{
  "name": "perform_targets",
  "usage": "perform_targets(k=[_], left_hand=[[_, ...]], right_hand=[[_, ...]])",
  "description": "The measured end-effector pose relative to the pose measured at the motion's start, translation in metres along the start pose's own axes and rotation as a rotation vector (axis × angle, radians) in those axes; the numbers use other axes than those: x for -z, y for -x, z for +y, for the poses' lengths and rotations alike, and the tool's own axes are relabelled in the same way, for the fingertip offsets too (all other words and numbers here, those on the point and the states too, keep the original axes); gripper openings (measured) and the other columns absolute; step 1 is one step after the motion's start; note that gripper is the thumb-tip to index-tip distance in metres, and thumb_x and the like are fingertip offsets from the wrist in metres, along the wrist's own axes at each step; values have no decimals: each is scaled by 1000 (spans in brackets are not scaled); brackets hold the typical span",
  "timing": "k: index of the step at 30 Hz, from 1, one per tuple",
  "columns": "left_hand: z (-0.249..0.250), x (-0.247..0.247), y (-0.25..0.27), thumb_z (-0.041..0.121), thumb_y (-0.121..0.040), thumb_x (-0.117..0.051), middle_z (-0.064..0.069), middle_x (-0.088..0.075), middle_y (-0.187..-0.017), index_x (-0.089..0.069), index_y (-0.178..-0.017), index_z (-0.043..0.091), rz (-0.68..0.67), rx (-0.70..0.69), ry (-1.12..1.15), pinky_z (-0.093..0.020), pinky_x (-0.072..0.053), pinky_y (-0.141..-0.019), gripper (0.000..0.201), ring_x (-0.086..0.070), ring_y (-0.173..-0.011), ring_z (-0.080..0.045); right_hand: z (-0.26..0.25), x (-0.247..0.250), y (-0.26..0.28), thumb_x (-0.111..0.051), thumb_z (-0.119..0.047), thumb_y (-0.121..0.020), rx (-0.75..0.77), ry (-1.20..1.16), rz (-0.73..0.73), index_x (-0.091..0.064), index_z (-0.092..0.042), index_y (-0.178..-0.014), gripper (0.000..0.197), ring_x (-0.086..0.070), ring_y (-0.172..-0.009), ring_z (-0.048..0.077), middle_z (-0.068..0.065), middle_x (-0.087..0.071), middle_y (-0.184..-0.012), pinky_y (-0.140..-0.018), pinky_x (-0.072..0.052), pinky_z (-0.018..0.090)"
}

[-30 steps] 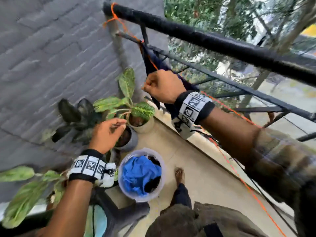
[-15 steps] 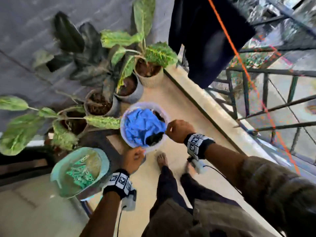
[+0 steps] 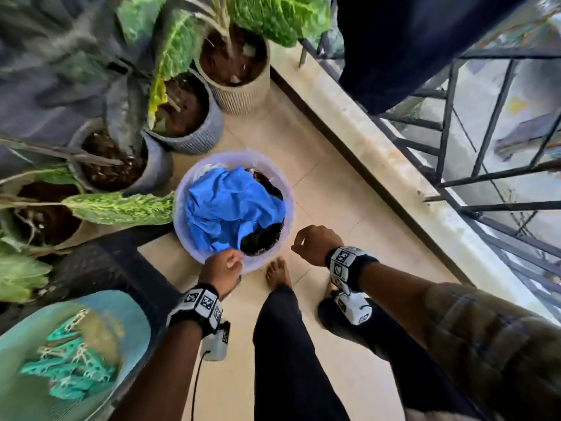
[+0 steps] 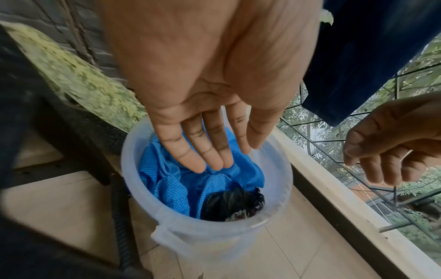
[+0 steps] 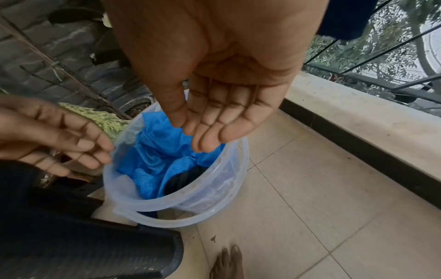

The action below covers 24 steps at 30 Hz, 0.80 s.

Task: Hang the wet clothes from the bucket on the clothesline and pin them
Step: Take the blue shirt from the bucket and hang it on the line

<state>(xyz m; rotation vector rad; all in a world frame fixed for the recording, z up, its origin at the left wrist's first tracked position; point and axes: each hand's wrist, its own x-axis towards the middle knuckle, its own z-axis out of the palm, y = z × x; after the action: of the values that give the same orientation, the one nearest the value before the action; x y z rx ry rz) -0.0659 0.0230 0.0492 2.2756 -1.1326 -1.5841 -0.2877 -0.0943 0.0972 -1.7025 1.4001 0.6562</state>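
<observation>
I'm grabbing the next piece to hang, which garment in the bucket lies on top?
The bright blue dotted cloth lies on top, filling most of the translucent plastic bucket; the black garment is tucked lower at one edge.

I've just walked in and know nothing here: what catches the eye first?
The bright blue cloth crumpled in a clear bucket on the tiled floor, with the left hand reaching in, fingers straight. The right hand hovers empty beside it. Leafy potted plants crowd the wall side.
</observation>
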Motion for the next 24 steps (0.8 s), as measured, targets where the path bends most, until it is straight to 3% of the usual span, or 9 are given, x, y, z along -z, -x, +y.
perform_targets(k=[3,8,11,13,15,17,20,24], left_hand=[[-9,-10,-51,10,-90,-63,-6,-72,-111,-69,-112,10,36,-8,-105,-24,-45,-84,23,-68,-102,-21],[-24,-29,-115,19,-88,-68,-9,-65,-125,-67,-118,17,-46,-8,-302,-30,-44,-92,29,-63,-112,-27],[-29,-36,-138,15,-88,-68,-10,-64,-129,-66,-122,12,-100,10,-332,-31,-43,-97,34,-60,-117,-28],[-30,-39,-145,8,-86,-66,-14,-68,-120,-70,-116,7,-46,26,-338,-34,-45,-95,30,-62,-114,-31],[-29,-38,-143,-2,-81,-64,-16,-74,-102,-76,-99,6,50,-2,-301,-35,-51,-88,24,-69,-101,-31],[-23,-33,-131,-5,-79,-64,-13,-74,-87,-78,-92,8,56,-31,-269,-31,-52,-81,24,-70,-89,-29],[-6,-17,-98,-1,-78,-64,0,-59,-67,-73,-86,16,42,-56,-219,-27,-43,-70,21,-62,-75,-27],[24,16,-38,6,-77,-57,0,-47,-66,-56,-77,21,44,-158,-7,-33,-38,-65,15,-45,-62,-19]], right_hand=[[8,-10,-42,-55,-43,-91,29,-1,23,-69,-34,-106,23,-62,-100,28,3,-68,-106,-80,-50,33],[29,-25,-86,-55,-39,-91,82,-61,77,-71,-33,-106,23,-62,-96,29,3,-70,-106,-77,-49,31],[38,-36,-95,-56,-38,-90,109,-74,98,-71,-33,-102,20,-64,-92,27,2,-72,-100,-73,-47,29],[45,-42,-96,-56,-38,-90,105,-86,110,-71,-32,-101,20,-63,-92,28,3,-72,-98,-76,-50,32],[50,-45,-91,-57,-38,-90,100,-102,117,-71,-31,-100,19,-64,-93,29,4,-72,-96,-78,-52,34],[51,-45,-79,-57,-38,-90,101,-118,122,-71,-31,-98,18,-64,-92,29,3,-72,-95,-79,-52,34],[46,-41,-52,-56,-39,-91,109,-149,130,-71,-32,-98,18,-64,-92,27,1,-72,-95,-81,-52,35],[24,-27,-7,-54,-38,-91,136,-150,91,-69,-34,-97,18,-62,-93,26,1,-71,-98,-82,-52,36]])
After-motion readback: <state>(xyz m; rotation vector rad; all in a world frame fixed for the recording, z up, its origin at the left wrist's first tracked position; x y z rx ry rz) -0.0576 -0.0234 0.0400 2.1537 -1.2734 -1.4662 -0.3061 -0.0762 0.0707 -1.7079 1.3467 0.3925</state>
